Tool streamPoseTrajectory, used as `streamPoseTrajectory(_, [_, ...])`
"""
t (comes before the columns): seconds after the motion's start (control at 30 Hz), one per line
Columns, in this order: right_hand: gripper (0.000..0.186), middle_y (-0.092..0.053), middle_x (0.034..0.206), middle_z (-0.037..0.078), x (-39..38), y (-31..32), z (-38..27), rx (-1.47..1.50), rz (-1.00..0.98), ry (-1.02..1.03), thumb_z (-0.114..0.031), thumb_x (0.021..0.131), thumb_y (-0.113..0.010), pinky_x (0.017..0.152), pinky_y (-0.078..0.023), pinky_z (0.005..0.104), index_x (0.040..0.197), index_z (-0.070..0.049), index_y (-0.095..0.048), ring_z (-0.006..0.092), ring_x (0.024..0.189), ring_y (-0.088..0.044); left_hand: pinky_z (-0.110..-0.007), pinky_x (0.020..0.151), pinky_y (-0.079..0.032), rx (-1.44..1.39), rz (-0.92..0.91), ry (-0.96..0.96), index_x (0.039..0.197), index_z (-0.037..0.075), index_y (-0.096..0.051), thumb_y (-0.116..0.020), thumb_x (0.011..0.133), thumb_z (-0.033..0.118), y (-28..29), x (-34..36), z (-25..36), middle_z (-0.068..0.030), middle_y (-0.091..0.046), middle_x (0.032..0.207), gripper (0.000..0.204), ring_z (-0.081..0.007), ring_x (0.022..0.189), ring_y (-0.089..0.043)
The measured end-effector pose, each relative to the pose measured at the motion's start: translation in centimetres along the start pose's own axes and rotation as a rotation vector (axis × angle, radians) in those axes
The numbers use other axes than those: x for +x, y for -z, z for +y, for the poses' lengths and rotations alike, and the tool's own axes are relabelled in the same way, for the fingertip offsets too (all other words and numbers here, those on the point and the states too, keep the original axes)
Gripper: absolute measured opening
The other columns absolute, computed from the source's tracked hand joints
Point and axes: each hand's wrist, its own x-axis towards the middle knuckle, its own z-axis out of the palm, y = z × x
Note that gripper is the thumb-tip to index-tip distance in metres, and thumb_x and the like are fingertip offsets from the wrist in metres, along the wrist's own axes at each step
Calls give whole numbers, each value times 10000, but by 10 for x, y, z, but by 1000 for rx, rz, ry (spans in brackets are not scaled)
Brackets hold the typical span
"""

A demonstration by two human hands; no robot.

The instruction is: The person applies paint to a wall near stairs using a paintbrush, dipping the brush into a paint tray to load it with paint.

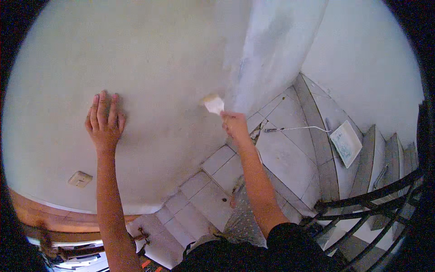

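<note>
My right hand (234,124) is closed round the handle of a paintbrush (214,104), whose pale bristles touch or come very near the wall (167,54). To the left, my left hand (104,118) lies flat against the same wall with its fingers stretched out. A lighter, whiter painted band (267,41) runs down the wall beyond the brush, toward the corner by the stairs. The brush handle is mostly hidden in my fist.
A white paint tray (346,144) with paint smears rests on the stairs (337,118) at right. A paint roller (297,129) lies beside it. A dark metal railing (371,199) curves along the lower right. A switch plate (80,179) sits low on the wall, below my left hand.
</note>
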Motion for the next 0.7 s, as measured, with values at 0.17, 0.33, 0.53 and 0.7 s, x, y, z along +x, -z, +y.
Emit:
streamPoseTrajectory(0.17, [282, -466, 550, -4, -9, 39, -67, 488, -39, 22, -271, 806, -619, 367, -228, 213, 889, -1, -622, 69, 411, -363, -332, 949, -313, -14, -3, 8, 1181, 251, -528, -511, 815, 279, -1, 13, 12, -15, -448, 1291, 368, -179, 1167, -424])
streamPoseTrajectory(0.33, [290, -451, 545, -16, 19, 21, 16, 106, -68, -169, -321, 797, -631, 366, -226, 220, 875, -42, -622, 67, 416, -357, -333, 947, -312, -8, -1, 11, 1185, 256, -526, -510, 819, 291, -2, 7, 8, -11, -450, 1291, 368, -176, 1171, -420])
streamPoseTrajectory(0.53, [203, -588, 609, 78, 43, 36, 179, -1253, -236, 653, -272, 789, -583, 455, -414, 338, 910, -122, -647, 224, 494, -538, -326, 937, -314, 21, -4, 1, 1195, 264, -519, -498, 823, 302, 2, 12, 11, -6, -442, 1299, 374, -172, 1176, -415])
streamPoseTrajectory(0.7, [187, -635, 696, 71, 67, 44, 131, -1126, 126, 855, -215, 754, -583, 534, -480, 329, 899, -122, -656, 238, 569, -595, -321, 940, -309, 10, -24, 12, 1204, 260, -511, -491, 830, 316, 1, 15, 14, -4, -422, 1314, 379, -174, 1177, -413])
